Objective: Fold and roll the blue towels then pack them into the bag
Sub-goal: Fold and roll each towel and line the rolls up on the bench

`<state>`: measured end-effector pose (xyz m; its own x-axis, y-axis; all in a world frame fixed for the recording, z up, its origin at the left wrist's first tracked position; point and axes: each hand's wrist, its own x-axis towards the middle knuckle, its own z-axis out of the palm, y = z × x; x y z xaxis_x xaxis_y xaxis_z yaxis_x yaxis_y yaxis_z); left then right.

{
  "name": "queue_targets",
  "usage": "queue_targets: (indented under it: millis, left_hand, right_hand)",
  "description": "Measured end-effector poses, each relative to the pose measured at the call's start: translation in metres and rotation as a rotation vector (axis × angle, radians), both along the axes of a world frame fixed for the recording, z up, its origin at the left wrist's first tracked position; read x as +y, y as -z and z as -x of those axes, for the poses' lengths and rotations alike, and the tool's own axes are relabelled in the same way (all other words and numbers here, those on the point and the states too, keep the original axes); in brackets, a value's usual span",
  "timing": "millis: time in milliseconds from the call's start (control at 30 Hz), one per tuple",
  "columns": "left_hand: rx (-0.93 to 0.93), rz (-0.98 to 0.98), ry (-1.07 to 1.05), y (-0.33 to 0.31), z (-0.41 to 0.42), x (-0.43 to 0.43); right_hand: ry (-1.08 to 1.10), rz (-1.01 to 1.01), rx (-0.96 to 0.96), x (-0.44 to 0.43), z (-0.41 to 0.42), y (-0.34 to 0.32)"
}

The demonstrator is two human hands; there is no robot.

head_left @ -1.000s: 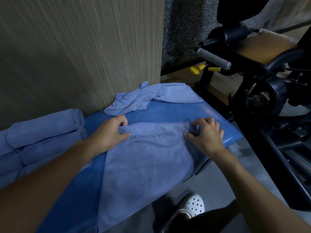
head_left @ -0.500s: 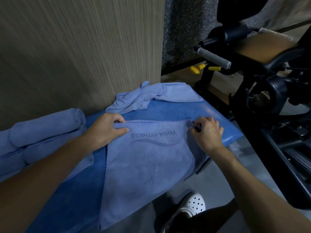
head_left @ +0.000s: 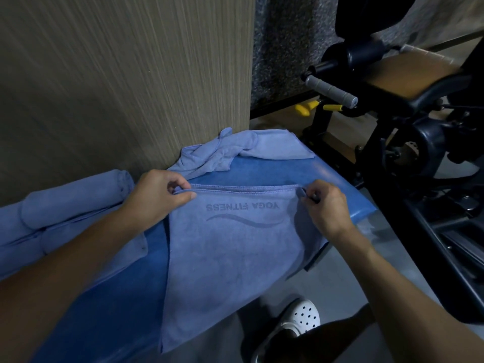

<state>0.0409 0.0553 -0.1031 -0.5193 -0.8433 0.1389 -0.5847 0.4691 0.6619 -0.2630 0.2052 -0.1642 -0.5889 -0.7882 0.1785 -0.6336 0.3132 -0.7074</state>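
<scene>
both hands, left hand (head_left: pixel 157 197) and right hand (head_left: pixel 326 206), pinch the blue towel (head_left: pixel 230 252) (far corners)

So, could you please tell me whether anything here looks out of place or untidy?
A crumpled towel lies at the far end of the bench by the wall, unlike the rolled towels on the left. The logo towel pinched by the left hand and right hand hangs askew over the near edge.
</scene>
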Motion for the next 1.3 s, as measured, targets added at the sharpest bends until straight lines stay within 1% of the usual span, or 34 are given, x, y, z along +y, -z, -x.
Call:
queue_targets:
  millis: [200, 267, 433, 567, 700, 833, 1000, 1167, 1300]
  left_hand:
    - [0.055, 0.053, -0.022, -0.009, -0.007, 0.003]
    - [0.071, 0.041, -0.035, -0.015, -0.008, 0.007]
    - [0.071, 0.062, -0.054, -0.041, -0.017, 0.023]
    - [0.095, 0.092, -0.059, -0.065, -0.029, 0.037]
    - [0.099, 0.134, -0.068, -0.092, -0.039, 0.054]
    - [0.172, 0.071, -0.075, -0.117, -0.054, 0.069]
    - [0.261, 0.027, -0.038, -0.149, -0.068, 0.088]
    - [0.319, 0.013, -0.024, -0.176, -0.074, 0.103]
    - [0.394, -0.006, -0.066, -0.19, -0.075, 0.112]
  right_hand:
    - [0.111, 0.058, -0.353, 0.007, 0.0, -0.008]
    - [0.129, 0.102, -0.456, 0.01, 0.0, -0.012]
    - [0.07, 0.218, -0.585, 0.019, -0.009, -0.039]
    - [-0.008, 0.319, -0.602, 0.033, -0.022, -0.071]
    - [-0.056, 0.382, -0.546, 0.045, -0.034, -0.107]
    - [-0.048, 0.388, -0.498, 0.057, -0.042, -0.138]
    - [-0.044, 0.454, -0.52, 0.072, -0.045, -0.175]
    - [-0.08, 0.515, -0.548, 0.082, -0.044, -0.199]
    - [-0.079, 0.547, -0.486, 0.086, -0.039, -0.209]
